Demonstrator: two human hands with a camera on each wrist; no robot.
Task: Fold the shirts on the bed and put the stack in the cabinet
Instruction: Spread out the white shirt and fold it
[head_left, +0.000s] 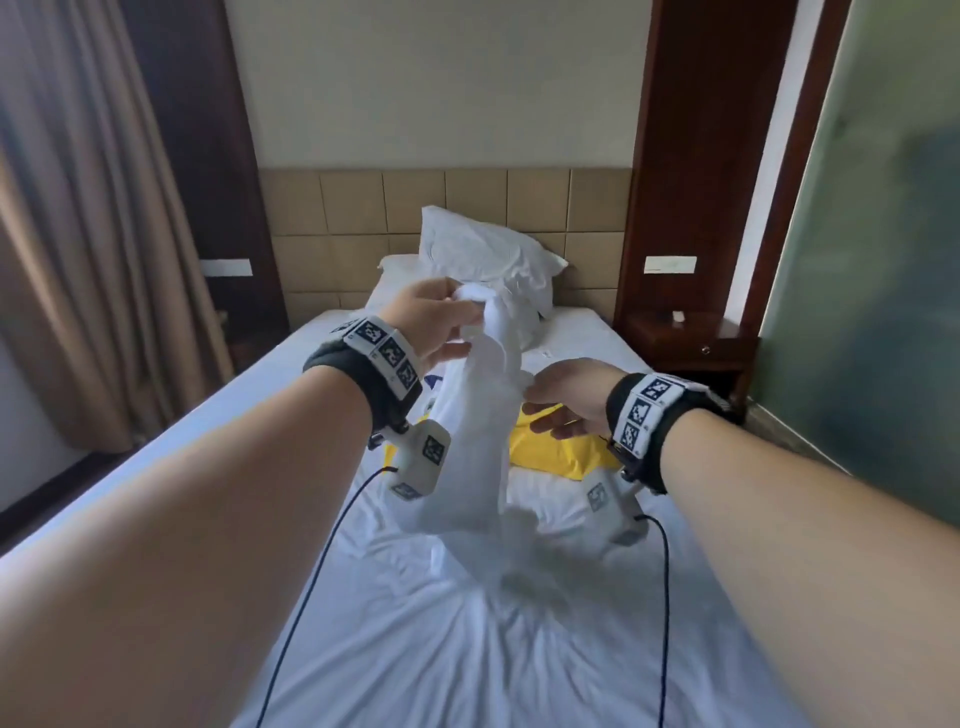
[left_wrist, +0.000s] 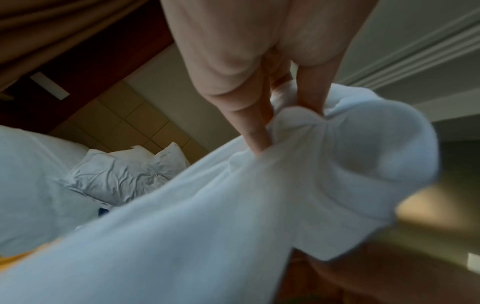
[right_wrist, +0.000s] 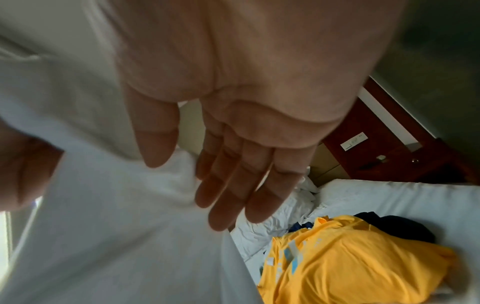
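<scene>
A white shirt (head_left: 475, 431) is held bunched at its upper end in the curled fingers (left_wrist: 255, 131) of the left hand (head_left: 434, 317), its lower end trailing below the grip onto the bed (head_left: 467, 649). The right hand (head_left: 569, 397) is seen beside the hanging cloth, below and right of the grip, with fingers (right_wrist: 228, 197) loosely extended and nothing held. A yellow shirt (right_wrist: 350, 261) lies unfolded beyond the right hand, with dark cloth (right_wrist: 397, 226) partly under it. No folded shirt and no stack is visible, so the task is judged to be at its start: folding, stacking and stowing remain. The cabinet is not shown, so its contents cannot be told. A pillow (head_left: 483, 249) stands beyond the grip.
</scene>
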